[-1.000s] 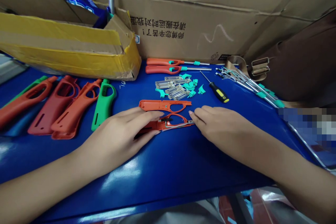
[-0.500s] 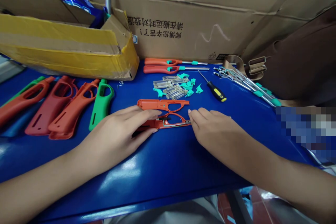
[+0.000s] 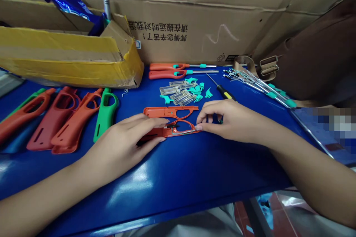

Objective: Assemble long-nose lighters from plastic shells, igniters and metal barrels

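My left hand (image 3: 130, 137) is wrapped round the rear of an orange lighter shell half (image 3: 155, 133), pressing it on the blue table (image 3: 167, 185). A thin pale wire (image 3: 185, 132) runs along the inside of this shell to its front end. There my right hand (image 3: 228, 120) pinches the wire between thumb and fingertips. A bit of teal shows under the right palm; most of what lies there is hidden. Just behind, the matching orange shell half (image 3: 155, 112) lies with its inner side up.
Clear fuel tanks (image 3: 182, 96) and teal triggers (image 3: 208, 92) lie behind the shells, near a screwdriver (image 3: 222, 90). Two assembled lighters (image 3: 167, 74) rest by the cardboard. Metal tubes with wires (image 3: 258, 85) are right; coloured lighter shells (image 3: 69, 118) and a taped box (image 3: 83, 63) are left.
My right hand has turned and its fingers have moved slightly left onto the shell's front end, thumb now showing below. My left hand keeps its hold. The view has shifted a little.
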Motion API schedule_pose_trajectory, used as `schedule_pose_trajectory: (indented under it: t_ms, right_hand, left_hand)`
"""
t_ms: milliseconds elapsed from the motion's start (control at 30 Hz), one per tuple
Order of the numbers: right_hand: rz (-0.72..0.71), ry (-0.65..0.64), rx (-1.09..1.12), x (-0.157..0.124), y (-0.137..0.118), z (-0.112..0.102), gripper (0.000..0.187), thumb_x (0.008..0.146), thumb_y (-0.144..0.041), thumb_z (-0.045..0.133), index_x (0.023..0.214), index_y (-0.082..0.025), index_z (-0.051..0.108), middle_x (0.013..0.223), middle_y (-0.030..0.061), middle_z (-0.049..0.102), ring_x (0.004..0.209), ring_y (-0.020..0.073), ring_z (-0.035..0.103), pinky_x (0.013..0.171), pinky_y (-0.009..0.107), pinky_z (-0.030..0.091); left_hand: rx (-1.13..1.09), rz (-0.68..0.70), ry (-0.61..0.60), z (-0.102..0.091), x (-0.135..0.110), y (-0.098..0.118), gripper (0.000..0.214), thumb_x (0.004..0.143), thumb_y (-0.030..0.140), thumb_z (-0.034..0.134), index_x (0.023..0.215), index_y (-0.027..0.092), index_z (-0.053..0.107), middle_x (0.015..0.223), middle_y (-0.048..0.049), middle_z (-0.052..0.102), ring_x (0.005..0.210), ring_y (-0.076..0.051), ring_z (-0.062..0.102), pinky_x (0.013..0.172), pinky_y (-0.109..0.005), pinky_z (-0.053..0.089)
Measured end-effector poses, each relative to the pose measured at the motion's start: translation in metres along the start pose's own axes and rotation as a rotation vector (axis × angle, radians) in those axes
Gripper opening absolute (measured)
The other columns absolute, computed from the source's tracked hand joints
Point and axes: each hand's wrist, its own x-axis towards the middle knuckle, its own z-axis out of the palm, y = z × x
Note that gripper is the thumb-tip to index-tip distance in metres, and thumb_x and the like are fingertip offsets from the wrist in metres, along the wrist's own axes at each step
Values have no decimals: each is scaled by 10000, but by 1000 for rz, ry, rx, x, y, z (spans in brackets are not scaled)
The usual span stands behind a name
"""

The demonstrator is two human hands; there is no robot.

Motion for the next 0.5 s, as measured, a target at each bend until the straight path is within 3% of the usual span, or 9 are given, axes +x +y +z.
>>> schedule_pose_trajectory:
  t_ms: [200,500]
  right_hand:
    - [103,-84,79,5,7,10,187,903,-336,665,791,-188,691,682,-19,619,618,125,509,542,257,349]
    - [88,-37,-11,6,-2,13,183,910,-257,670,745,-183,639,695,-15,623,641,127,529,575,257,358]
  left_hand:
    - [-29,11,4,0,-2,1,263,999,250,605,1256,208,639,1074,-45,714,955,-171,688,887,-278,557]
    - [-47,27,3,2,-2,1,215,1005,239,589,1213,217,643,1038,-37,724,939,-182,686,831,-292,550]
